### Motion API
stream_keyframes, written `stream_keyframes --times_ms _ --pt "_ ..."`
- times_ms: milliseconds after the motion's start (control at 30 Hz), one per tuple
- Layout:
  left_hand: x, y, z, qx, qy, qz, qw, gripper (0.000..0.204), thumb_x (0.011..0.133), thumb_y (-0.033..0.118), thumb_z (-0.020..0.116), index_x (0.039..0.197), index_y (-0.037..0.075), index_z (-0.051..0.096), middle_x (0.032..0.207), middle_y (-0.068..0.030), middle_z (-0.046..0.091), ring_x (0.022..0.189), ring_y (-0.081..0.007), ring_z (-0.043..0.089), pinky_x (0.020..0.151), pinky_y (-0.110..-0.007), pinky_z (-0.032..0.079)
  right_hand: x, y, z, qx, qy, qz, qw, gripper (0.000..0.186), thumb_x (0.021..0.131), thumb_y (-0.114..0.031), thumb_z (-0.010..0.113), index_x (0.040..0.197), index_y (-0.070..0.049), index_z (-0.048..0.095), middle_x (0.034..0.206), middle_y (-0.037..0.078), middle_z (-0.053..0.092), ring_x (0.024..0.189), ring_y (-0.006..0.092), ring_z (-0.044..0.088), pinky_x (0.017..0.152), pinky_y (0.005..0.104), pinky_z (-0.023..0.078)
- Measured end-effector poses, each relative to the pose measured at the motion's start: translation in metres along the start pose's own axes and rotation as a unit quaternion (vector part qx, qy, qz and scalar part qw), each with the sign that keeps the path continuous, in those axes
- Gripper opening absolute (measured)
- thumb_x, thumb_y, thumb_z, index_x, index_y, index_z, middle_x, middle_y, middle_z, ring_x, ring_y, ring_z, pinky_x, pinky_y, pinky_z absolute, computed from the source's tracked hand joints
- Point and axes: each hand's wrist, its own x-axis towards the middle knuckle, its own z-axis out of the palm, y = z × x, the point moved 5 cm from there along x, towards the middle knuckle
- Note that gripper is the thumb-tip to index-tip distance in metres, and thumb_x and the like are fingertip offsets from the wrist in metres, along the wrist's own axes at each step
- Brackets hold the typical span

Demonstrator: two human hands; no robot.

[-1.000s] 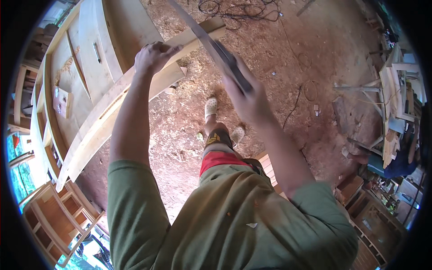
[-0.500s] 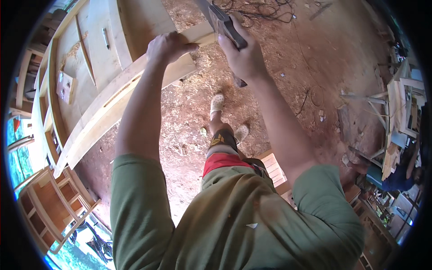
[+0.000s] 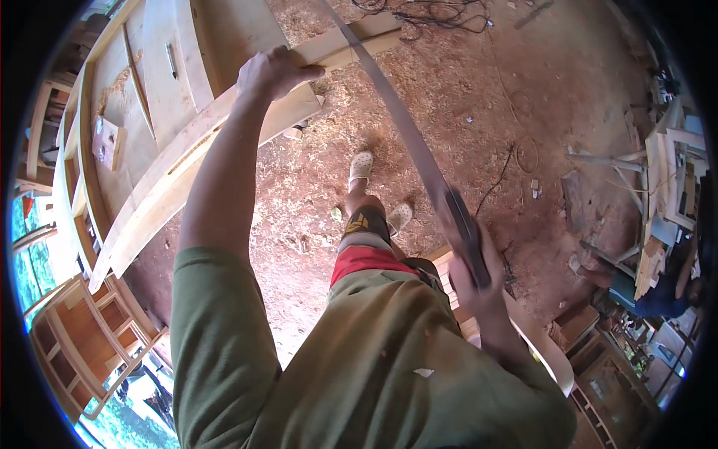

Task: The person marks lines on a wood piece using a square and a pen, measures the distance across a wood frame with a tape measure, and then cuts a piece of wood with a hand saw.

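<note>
My right hand (image 3: 479,280) is closed round the dark handle of a handsaw (image 3: 407,123), low and close to my right side. The long blade slants away to the upper left and crosses a pale wooden board (image 3: 381,31) near its overhanging end. Farther left, my left hand (image 3: 271,73) grips the same board, thumb pointing right along it. The board lies at the edge of a curved wooden frame (image 3: 153,196), which stretches down to the left. The saw's far tip is cut off by the top of the picture.
A pen (image 3: 171,60) and a small wood block (image 3: 107,142) lie on the panel at left. Black cables (image 3: 441,16) tangle on the sawdust-strewn dirt floor (image 3: 321,172). A wooden lattice frame (image 3: 93,340) stands lower left, stacked timber (image 3: 658,224) at right.
My right hand has pulled the saw back toward my body, down and to the right, so much more of the blade shows. My left hand has stayed nearly in place on the board.
</note>
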Motion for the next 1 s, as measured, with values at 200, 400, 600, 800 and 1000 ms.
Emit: stream_keyframes --times_ms 200,400,600,800,1000 --pt "-0.004 0.001 -0.003 0.015 0.004 0.010 1.000 0.073 0.071 0.077 0.067 0.097 0.009 0.073 0.099 -0.0123 0.073 0.095 -0.0311 0.070 0.082 -0.043 0.054 0.123 0.009 0.042 0.058 -0.008 -0.064 0.996 0.046 0.097 -0.008 0.057 0.139 0.008 0.045 0.118 0.018 0.065 0.103 0.0181 0.065 0.086 0.0310 0.052" --pt "0.001 0.010 -0.004 0.028 0.028 0.024 0.999 0.059 0.073 0.072 0.070 0.094 0.017 0.077 0.092 -0.0069 0.075 0.091 -0.0261 0.072 0.079 -0.041 0.055 0.239 -0.011 0.076 -0.045 0.013 -0.097 0.994 0.038 0.097 -0.019 0.058 0.131 -0.002 0.053 0.076 0.010 0.065 0.066 0.0139 0.063 0.060 0.0298 0.051" --pt "-0.004 -0.002 -0.003 -0.004 0.017 0.014 1.000 0.066 0.073 0.075 0.067 0.099 0.016 0.074 0.100 -0.0087 0.073 0.097 -0.0279 0.070 0.084 -0.043 0.053 0.008 0.012 0.007 -0.047 0.000 -0.072 0.996 0.057 0.095 -0.005 0.053 0.146 0.012 0.033 0.124 0.022 0.063 0.113 0.0237 0.063 0.096 0.0352 0.049" --pt "-0.007 -0.002 -0.002 0.013 0.006 -0.003 1.000 0.076 0.069 0.079 0.066 0.100 0.010 0.072 0.099 -0.0119 0.074 0.097 -0.0291 0.070 0.084 -0.043 0.054 0.075 0.028 0.025 0.001 0.003 -0.101 0.995 0.051 0.097 -0.009 0.057 0.142 0.009 0.040 0.121 0.021 0.064 0.106 0.0214 0.064 0.087 0.0330 0.050" --pt "0.001 0.012 -0.007 0.044 0.049 0.018 0.998 0.061 0.073 0.073 0.068 0.096 0.018 0.077 0.097 -0.0070 0.075 0.096 -0.0265 0.071 0.081 -0.042 0.055 0.251 -0.018 0.076 -0.071 0.059 -0.153 0.984 0.031 0.095 -0.023 0.058 0.121 -0.006 0.056 0.065 0.009 0.063 0.061 0.0165 0.065 0.056 0.0304 0.051"
